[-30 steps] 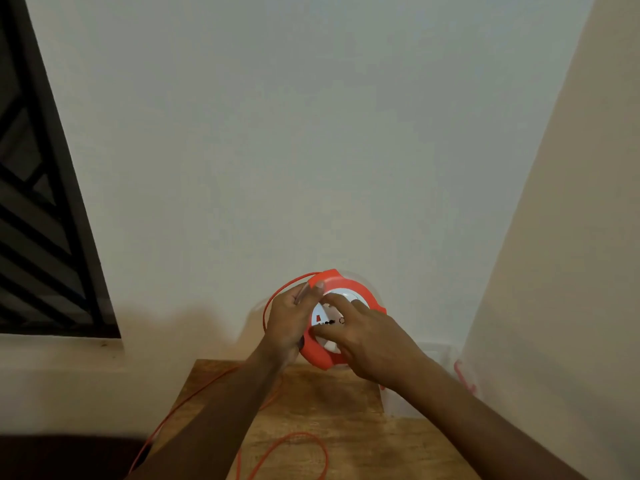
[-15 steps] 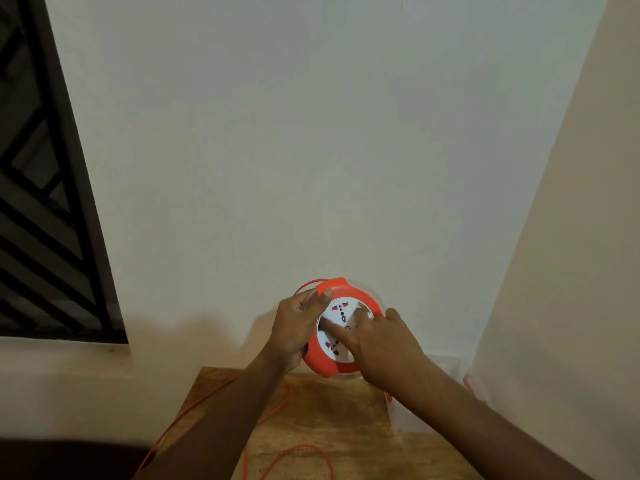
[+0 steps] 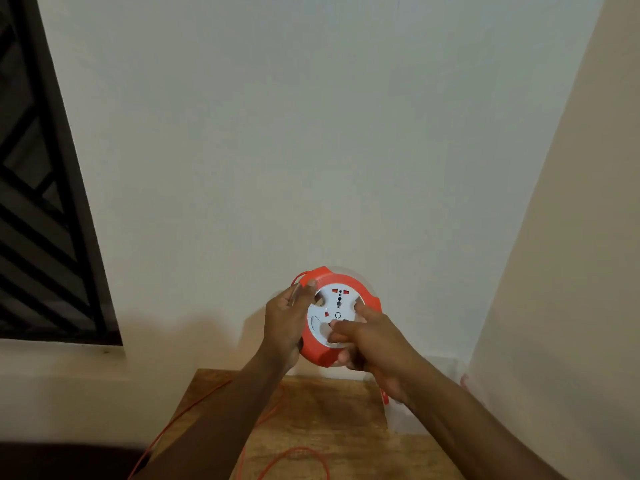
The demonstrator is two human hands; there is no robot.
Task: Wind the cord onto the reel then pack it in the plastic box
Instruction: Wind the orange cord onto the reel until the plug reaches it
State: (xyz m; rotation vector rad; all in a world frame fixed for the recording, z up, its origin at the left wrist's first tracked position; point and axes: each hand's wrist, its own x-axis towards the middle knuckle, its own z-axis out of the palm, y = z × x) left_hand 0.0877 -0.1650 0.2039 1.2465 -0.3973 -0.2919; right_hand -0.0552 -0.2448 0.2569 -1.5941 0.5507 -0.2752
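Below both hands, loose orange cord [image 3: 294, 459] is seen looped on the wooden table [image 3: 339, 410], so winding is judged unfinished. Above it, the reel [image 3: 337, 317] is held upright, its white socket face turned toward the viewer. The left hand [image 3: 285, 322] is curled round the reel's left rim, apparently to steady the housing. The right hand [image 3: 372, 341] is closed on the white centre disc, fingers set into its recesses, presumably to rotate it. Beyond the right wrist, the clear plastic box [image 3: 446, 372] is partly visible against the wall [image 3: 311, 133], within easy reach for packing.
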